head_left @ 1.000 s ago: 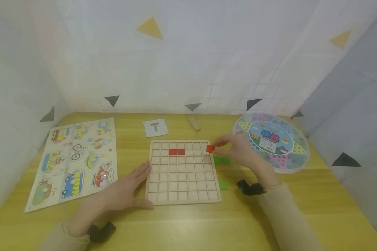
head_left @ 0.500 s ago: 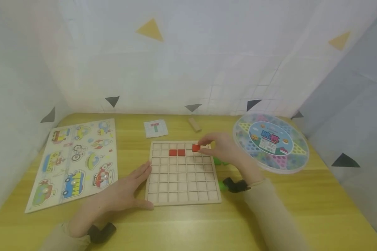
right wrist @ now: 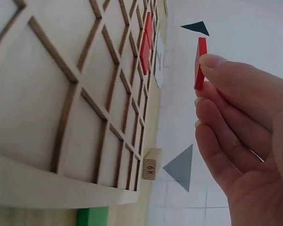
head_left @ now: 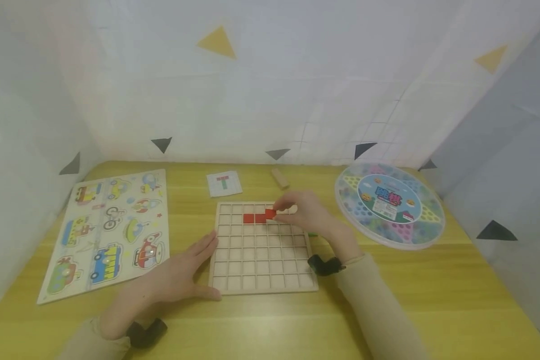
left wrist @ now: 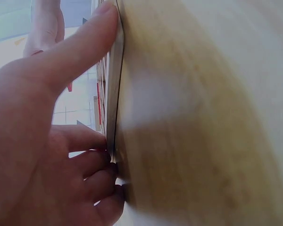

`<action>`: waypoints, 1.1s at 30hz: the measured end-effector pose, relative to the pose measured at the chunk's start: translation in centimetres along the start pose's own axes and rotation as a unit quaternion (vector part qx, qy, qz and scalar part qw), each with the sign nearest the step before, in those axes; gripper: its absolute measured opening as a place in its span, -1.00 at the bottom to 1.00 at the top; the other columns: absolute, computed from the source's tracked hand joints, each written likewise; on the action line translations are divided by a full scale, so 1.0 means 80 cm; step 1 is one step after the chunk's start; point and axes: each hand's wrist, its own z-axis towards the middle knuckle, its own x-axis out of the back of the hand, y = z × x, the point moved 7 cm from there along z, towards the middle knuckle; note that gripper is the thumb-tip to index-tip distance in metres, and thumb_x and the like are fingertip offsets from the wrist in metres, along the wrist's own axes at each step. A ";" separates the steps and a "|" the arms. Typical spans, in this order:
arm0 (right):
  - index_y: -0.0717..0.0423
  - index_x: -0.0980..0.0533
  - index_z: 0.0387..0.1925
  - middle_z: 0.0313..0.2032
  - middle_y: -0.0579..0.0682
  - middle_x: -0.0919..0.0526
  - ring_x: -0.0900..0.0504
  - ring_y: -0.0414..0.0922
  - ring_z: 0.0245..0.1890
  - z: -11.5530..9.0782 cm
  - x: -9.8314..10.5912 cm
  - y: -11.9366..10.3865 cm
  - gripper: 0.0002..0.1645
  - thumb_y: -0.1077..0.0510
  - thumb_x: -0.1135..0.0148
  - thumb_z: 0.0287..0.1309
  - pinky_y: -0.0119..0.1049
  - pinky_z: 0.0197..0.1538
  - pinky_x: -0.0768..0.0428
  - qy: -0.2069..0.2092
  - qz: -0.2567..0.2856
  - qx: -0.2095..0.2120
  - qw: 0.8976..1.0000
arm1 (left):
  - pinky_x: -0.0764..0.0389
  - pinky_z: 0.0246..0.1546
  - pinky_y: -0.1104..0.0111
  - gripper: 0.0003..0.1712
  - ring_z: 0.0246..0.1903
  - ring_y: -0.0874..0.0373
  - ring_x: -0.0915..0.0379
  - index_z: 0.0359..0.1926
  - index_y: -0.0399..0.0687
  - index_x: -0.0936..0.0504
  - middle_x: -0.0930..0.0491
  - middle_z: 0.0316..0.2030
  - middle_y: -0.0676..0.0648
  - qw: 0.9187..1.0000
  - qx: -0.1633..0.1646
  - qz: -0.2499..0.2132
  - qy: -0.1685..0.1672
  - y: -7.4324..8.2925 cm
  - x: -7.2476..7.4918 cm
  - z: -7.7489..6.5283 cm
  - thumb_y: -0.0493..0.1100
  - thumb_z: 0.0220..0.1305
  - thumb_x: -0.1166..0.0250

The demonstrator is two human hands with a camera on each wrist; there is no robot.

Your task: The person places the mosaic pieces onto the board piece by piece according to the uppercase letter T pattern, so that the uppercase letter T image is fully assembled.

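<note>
A wooden grid board [head_left: 261, 255] lies flat on the table, with two red square tiles [head_left: 254, 218] side by side in its second row. My right hand [head_left: 310, 215] pinches a third red tile [right wrist: 201, 63] between thumb and fingertips, held above the board just right of those two. In the right wrist view a gap shows between the held tile and the grid. My left hand [head_left: 180, 272] rests at the board's left edge, fingers along the side and thumb [left wrist: 85, 47] at the near corner.
A card [head_left: 224, 184] with a red and green T pattern lies behind the board, near a small wooden block [head_left: 279, 178]. A vehicle puzzle board [head_left: 108, 230] lies left, a round game box [head_left: 389, 205] right. A green tile [right wrist: 92, 215] sits by the board's right edge.
My right hand has carried the red tile leftward over the board, from its right edge to beside the two placed red tiles. My left hand has stayed still.
</note>
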 end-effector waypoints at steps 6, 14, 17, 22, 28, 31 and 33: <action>0.10 -0.70 -0.18 -0.21 -0.04 -0.77 -0.70 -0.07 -0.16 0.001 -0.004 0.003 -0.75 0.14 -0.51 0.07 -0.06 0.02 -0.67 0.007 0.014 -0.003 1.000 | -0.19 0.44 -0.06 0.39 0.55 -0.14 0.16 0.59 -0.07 0.04 0.24 0.61 -0.05 1.000 -0.004 0.000 0.001 0.000 0.001 -0.001 0.57 -0.05 -0.31; 0.10 -0.71 -0.18 -0.20 -0.06 -0.78 -0.71 -0.10 -0.15 0.004 -0.015 -0.001 -0.76 0.19 -0.51 0.06 -0.11 0.03 -0.68 0.005 0.040 -0.006 0.999 | -0.19 0.44 -0.06 0.39 0.54 -0.16 0.14 0.59 -0.09 0.03 0.23 0.60 -0.07 1.000 -0.005 -0.004 0.001 0.002 0.002 -0.002 0.55 -0.04 -0.33; 0.09 -0.71 -0.16 -0.18 -0.07 -0.77 -0.70 -0.11 -0.13 0.004 -0.018 -0.005 -0.75 0.17 -0.50 0.08 -0.12 0.04 -0.67 0.000 0.051 -0.010 0.999 | -0.20 0.44 -0.06 0.39 0.54 -0.16 0.13 0.59 -0.09 0.03 0.23 0.60 -0.06 1.000 -0.006 -0.001 0.002 0.002 0.003 -0.001 0.56 -0.04 -0.32; 0.12 -0.70 -0.16 -0.17 -0.03 -0.77 -0.69 -0.08 -0.11 0.003 -0.020 -0.001 -0.75 0.17 -0.48 0.10 -0.10 0.07 -0.65 -0.006 0.058 -0.029 0.998 | -0.19 0.44 -0.06 0.38 0.54 -0.15 0.14 0.58 -0.09 0.03 0.23 0.60 -0.06 1.000 -0.008 0.001 0.003 0.003 0.003 -0.001 0.56 -0.04 -0.32; 0.14 -0.70 -0.15 -0.17 -0.01 -0.76 -0.68 -0.08 -0.12 0.003 -0.022 0.012 -0.74 0.17 -0.48 0.11 -0.14 0.05 -0.65 -0.009 0.063 -0.051 0.997 | -0.21 0.43 -0.06 0.38 0.54 -0.16 0.12 0.58 -0.09 0.02 0.22 0.60 -0.07 1.000 -0.006 0.003 0.004 0.004 0.004 -0.002 0.56 -0.04 -0.33; 0.16 -0.69 -0.16 -0.18 0.00 -0.77 -0.69 -0.08 -0.14 0.003 -0.023 0.018 -0.76 0.19 -0.47 0.11 -0.16 0.03 -0.66 -0.006 0.066 -0.052 0.996 | -0.22 0.43 -0.07 0.38 0.54 -0.16 0.11 0.58 -0.09 0.02 0.22 0.60 -0.06 1.000 -0.006 0.004 0.003 0.005 0.004 -0.002 0.56 -0.04 -0.33; 0.18 -0.69 -0.16 -0.19 0.02 -0.77 -0.69 -0.08 -0.14 0.003 -0.024 0.022 -0.76 0.20 -0.47 0.11 -0.16 0.03 -0.66 -0.007 0.069 -0.054 0.996 | -0.22 0.43 -0.07 0.38 0.54 -0.17 0.12 0.58 -0.09 0.02 0.22 0.60 -0.06 1.000 -0.005 0.003 0.003 0.005 0.004 -0.001 0.56 -0.04 -0.33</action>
